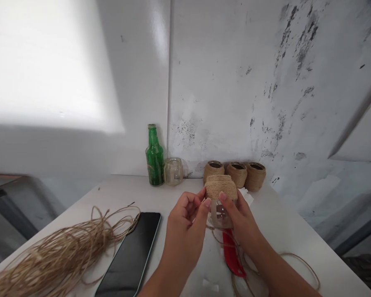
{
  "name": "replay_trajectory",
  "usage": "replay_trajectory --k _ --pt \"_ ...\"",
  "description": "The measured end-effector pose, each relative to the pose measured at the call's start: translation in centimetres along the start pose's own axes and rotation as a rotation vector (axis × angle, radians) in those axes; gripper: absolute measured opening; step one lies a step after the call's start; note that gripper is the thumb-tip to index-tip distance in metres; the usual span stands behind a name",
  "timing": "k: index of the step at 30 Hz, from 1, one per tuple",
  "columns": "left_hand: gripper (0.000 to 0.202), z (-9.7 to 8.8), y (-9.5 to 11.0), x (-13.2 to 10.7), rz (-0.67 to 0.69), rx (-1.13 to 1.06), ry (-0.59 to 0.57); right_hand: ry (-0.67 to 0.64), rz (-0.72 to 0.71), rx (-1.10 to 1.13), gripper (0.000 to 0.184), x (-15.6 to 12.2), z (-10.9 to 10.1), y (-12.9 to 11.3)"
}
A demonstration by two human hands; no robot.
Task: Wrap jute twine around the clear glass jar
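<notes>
The worktop (123,194) narrows toward the wall. Its left edge is crowded by a loose twine bundle (58,251) and a dark phone (130,255), with bare surface behind them up to the green bottle (155,156) and clear jar (173,170). At centre the left hand (185,222) and right hand (241,222) both grip a half-wrapped jar (220,194), held up between them. Three wrapped jars (236,174) line the wall behind. A red tool (231,253) below is partly hidden and hard to identify.

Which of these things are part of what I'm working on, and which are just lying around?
In use: half-wrapped jar, left hand, right hand, twine strand.
Lying about: twine bundle, phone, green bottle, clear jar, three wrapped jars, red tool.
</notes>
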State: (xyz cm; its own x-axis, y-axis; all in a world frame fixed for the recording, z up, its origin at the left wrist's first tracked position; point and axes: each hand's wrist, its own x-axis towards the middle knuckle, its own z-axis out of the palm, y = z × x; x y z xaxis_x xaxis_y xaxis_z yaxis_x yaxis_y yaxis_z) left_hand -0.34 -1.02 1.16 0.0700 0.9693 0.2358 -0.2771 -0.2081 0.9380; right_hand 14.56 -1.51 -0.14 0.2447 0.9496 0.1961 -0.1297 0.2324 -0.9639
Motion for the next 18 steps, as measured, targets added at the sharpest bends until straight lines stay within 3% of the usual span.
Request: replay_trajectory --k 3,8,13,15,18 --pt "0.034 0.0 0.2 0.3 -0.015 -0.086 0.008 0.014 0.018 0.01 0.067 -0.2 0.1 -0.1" --pt "0.038 -0.2 0.4 0.4 -0.055 -0.049 0.037 0.001 -0.025 0.017 0.066 -0.2 0.2 -0.5" --pt "0.044 0.0 0.6 0.3 -0.266 -0.056 -0.13 0.104 -0.025 0.092 0.065 0.3 -0.4 -0.9" --pt "0.041 0.0 0.4 0.2 -0.217 0.068 -0.144 0.138 0.03 0.168 0.065 0.6 -0.8 -1.0" --pt "0.031 -0.5 -0.3 0.3 -0.064 0.368 -0.067 0.206 0.075 0.251 0.061 1.2 -1.3 -1.1"
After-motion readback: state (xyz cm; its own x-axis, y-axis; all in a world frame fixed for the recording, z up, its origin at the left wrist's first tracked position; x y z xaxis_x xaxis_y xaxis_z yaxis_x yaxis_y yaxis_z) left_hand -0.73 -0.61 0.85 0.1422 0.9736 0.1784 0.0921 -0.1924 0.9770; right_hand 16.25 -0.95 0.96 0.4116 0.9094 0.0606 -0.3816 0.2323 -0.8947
